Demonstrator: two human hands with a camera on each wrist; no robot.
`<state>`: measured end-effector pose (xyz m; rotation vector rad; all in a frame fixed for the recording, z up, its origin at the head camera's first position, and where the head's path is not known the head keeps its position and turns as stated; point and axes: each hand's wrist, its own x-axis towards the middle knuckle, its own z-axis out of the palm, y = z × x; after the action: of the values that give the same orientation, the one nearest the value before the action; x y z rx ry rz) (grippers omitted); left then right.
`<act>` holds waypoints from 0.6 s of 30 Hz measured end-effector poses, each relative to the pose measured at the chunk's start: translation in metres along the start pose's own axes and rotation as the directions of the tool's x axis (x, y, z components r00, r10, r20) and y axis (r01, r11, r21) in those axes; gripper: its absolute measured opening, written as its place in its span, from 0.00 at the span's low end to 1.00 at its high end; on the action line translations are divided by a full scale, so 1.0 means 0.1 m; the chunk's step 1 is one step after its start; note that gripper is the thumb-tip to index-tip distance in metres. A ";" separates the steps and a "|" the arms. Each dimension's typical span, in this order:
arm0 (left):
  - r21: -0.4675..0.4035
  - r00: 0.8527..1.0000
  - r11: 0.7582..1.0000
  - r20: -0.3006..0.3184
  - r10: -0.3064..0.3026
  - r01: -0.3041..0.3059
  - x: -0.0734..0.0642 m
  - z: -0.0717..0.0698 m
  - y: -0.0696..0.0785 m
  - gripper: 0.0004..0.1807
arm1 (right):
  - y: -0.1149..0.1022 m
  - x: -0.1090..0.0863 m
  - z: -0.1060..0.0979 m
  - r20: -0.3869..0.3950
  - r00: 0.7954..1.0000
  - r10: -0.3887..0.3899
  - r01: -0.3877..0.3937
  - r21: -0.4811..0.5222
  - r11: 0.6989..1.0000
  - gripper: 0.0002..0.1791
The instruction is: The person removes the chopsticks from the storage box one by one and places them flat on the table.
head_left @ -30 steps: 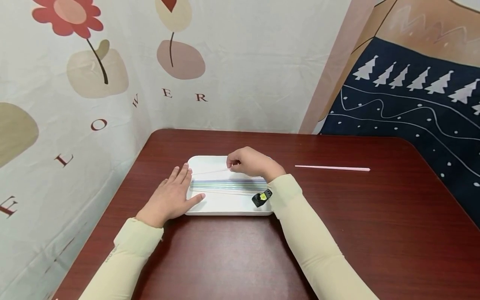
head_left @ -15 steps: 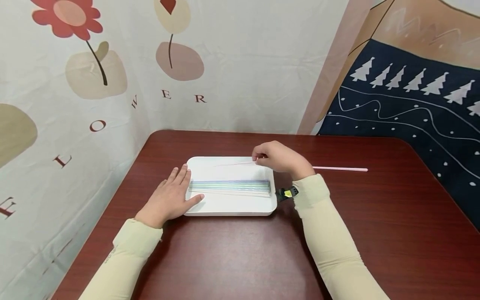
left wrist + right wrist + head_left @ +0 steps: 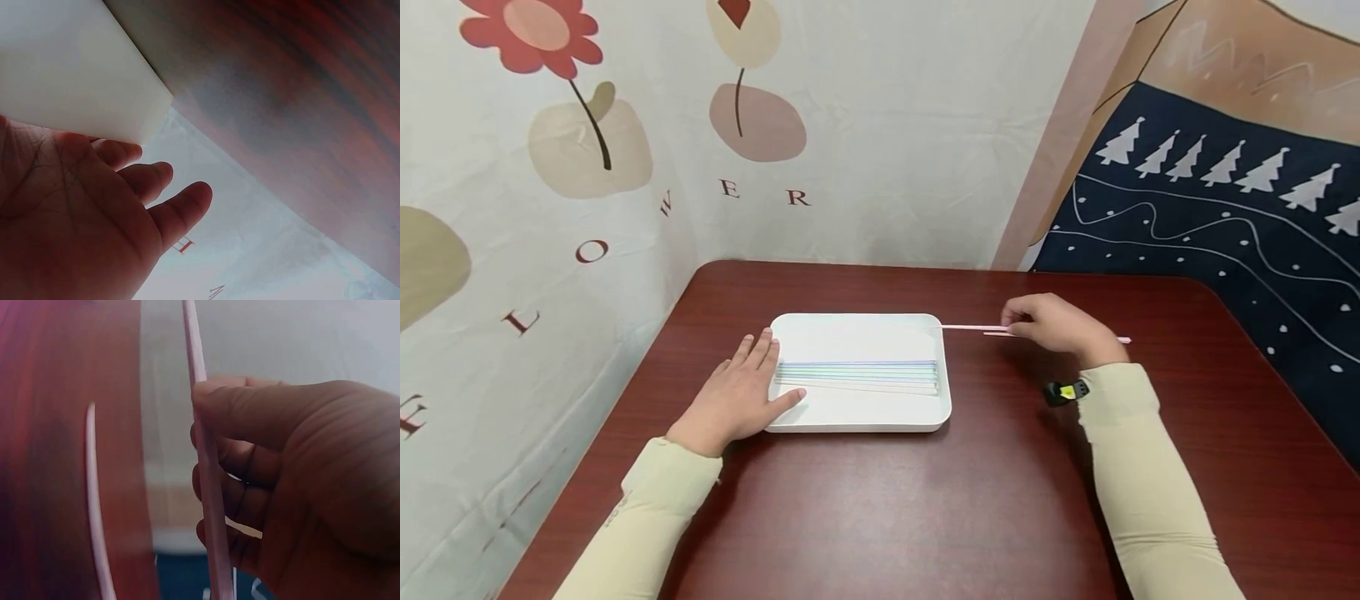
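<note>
A white tray point(image 3: 859, 423) sits mid-table with several pastel straws point(image 3: 857, 373) lying side by side in it. My left hand point(image 3: 737, 400) lies flat on the table, fingers straight against the tray's left edge; the left wrist view shows the palm point(image 3: 62, 219) beside the tray's corner point(image 3: 81, 75). My right hand point(image 3: 1052, 327) is to the right of the tray and pinches a thin pink straw point(image 3: 970, 327) point(image 3: 203, 456), whose free end points left toward the tray. A second pink straw point(image 3: 1122, 339) point(image 3: 94, 506) lies on the table just under that hand.
The dark red table point(image 3: 880, 500) stands in a corner of hanging cloths: a flower print point(image 3: 625, 167) at left and back, a dark tree-pattern cloth point(image 3: 1210, 217) at right. A small black and yellow device point(image 3: 1063, 392) is on my right wrist.
My right hand has carried the pink straw rightward, from over the tray's back part to past its right edge, above the straw lying on the table. The left hand has stayed put.
</note>
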<state>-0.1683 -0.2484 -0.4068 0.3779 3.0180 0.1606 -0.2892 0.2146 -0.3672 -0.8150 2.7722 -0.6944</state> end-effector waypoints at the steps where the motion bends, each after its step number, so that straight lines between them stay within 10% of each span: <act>1: 0.001 1.000 1.000 -0.001 0.000 0.000 0.00 0.00 0.00 0.53 | 0.07 -0.05 -0.02 -0.005 1.000 0.014 -0.014 0.000 1.000 0.07; 18: 0.004 1.000 1.000 0.010 -0.006 0.006 0.00 0.00 -0.01 0.54 | 0.68 -0.40 -0.03 0.002 0.989 0.151 -0.151 -0.040 0.988 0.07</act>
<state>-0.1682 -0.2492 -0.4067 0.3694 3.0096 0.1521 -0.2881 0.2881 -0.3962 -0.6045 2.8146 -0.6109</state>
